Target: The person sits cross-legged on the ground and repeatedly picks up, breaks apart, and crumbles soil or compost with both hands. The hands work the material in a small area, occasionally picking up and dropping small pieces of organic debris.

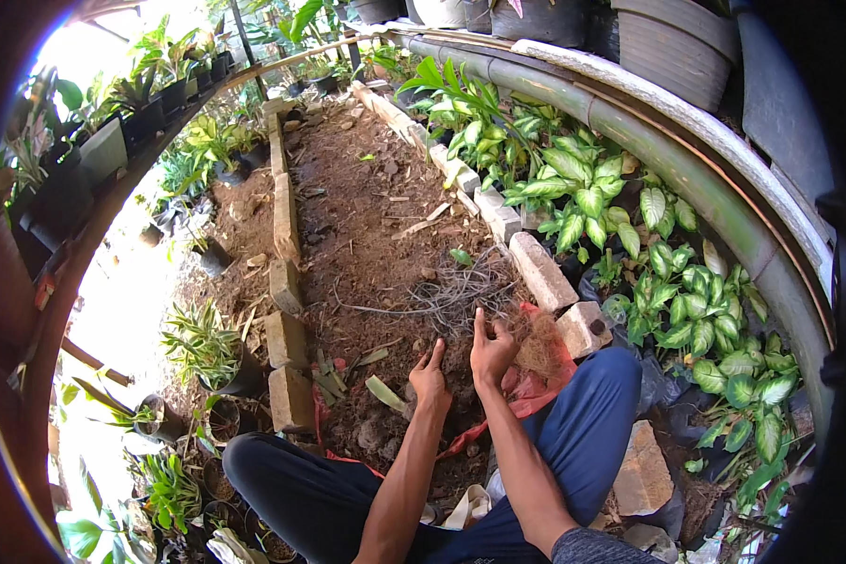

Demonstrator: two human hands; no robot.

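My left hand hovers over dark soil at the near end of a brick-edged bed, its index finger pointing away from me. Close to its right is my right hand, with the index finger raised and the other fingers curled. No object shows between the fingers of either hand, but the curled fingers could hide something thin. Just beyond my right hand lies a tangled heap of thin grey dry roots or stems. Brown fibre rests on red plastic sheeting beside that hand. A pale strip of plant matter lies left of my left hand.
Bricks line the bed's left edge and right edge. Potted plants stand at left. Variegated leafy plants grow at right below a thick bamboo pole. A loose stone block sits beside my right knee.
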